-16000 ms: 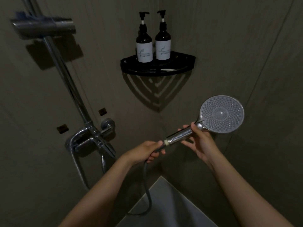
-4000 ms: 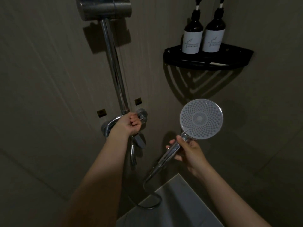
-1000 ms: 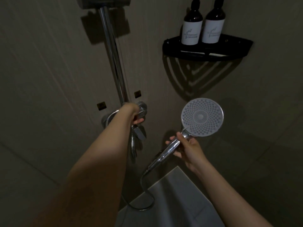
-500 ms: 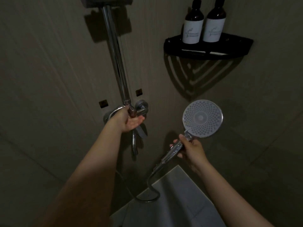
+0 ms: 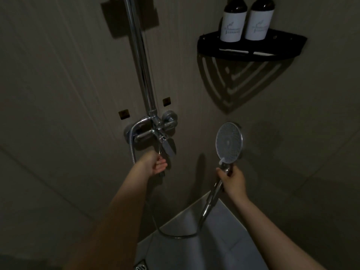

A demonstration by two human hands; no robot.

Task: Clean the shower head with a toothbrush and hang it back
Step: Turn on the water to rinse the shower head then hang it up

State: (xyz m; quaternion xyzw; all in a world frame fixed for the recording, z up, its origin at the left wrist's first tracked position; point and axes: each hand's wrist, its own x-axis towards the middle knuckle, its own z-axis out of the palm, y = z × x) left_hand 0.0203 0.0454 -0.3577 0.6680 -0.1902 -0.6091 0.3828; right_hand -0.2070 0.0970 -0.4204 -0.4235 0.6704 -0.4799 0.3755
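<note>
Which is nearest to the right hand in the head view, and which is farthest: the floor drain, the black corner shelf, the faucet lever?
Measured from the right hand:
1. Faucet lever, to its left and slightly higher on the wall.
2. Floor drain, down to the left at the bottom edge.
3. Black corner shelf, high above in the wall corner.

A single wide-angle view from the person's head looks forward and slightly down into a shower corner, at arm's length from the wall. The chrome riser pipe [image 5: 143, 75] runs up the centre-left, the black corner shelf [image 5: 251, 48] sits upper right, and the floor drain [image 5: 140, 266] shows at the bottom edge.
</note>
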